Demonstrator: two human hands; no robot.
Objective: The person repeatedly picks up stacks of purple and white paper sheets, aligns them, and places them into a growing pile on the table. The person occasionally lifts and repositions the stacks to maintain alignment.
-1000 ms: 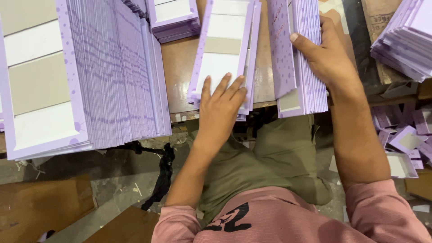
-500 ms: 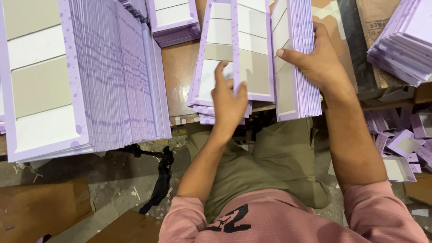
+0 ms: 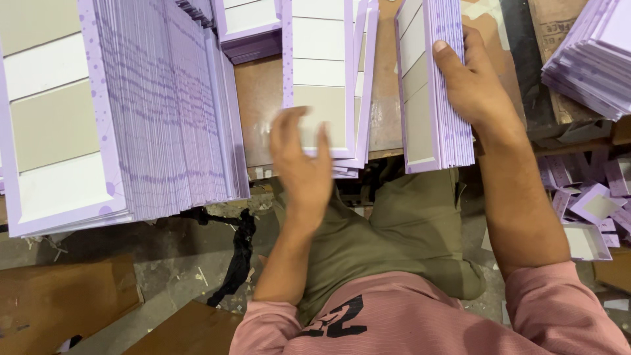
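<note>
From the head view: your right hand (image 3: 470,85) is clasped around the upright bundle (image 3: 434,85) of lilac cards at the worktop (image 3: 263,112) edge, thumb on its near face. Keep that bundle squared. Your left hand (image 3: 303,167) is released, fingers spread, just before the flat stack (image 3: 325,72) (motion blur hides any contact). Lay each card flush on that stack, edges aligned, well apart from the big pile (image 3: 118,112) at left.

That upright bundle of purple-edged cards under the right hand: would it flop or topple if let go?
Probably it would topple: the bundle stands on edge, steadied only by the right hand. Each card looks flat and stiff, like board, so bending seems unlikely. The loose sheets could well fan or slide apart, as the big stack to the left has.
</note>
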